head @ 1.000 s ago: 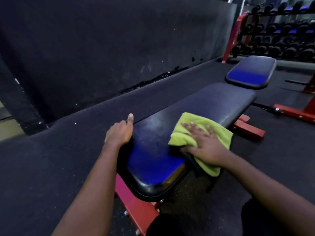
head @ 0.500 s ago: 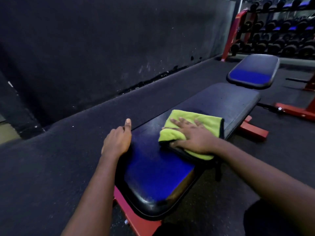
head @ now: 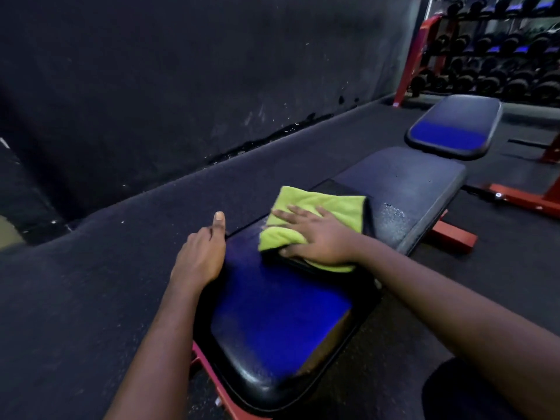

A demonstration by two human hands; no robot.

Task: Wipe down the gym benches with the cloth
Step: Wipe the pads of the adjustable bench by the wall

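Observation:
A flat gym bench (head: 281, 322) with a blue and black padded top on a red frame runs from the lower middle toward the upper right. A yellow-green cloth (head: 327, 204) lies on its pad near the middle. My right hand (head: 315, 234) presses flat on the cloth with fingers spread. My left hand (head: 201, 256) rests on the bench's left edge, thumb pointing up; its fingers are hidden over the side. A wet, speckled patch shows on the pad just right of the cloth. A second bench (head: 454, 128) stands further back.
A dark wall (head: 181, 71) runs along the left, with dark rubber floor (head: 91, 283) between it and the bench. A red dumbbell rack (head: 500, 56) fills the upper right. Red frame bars (head: 527, 201) lie on the floor to the right.
My right hand has slid the cloth from the bench's right edge leftward and further up the pad. My left hand has stayed on the left edge.

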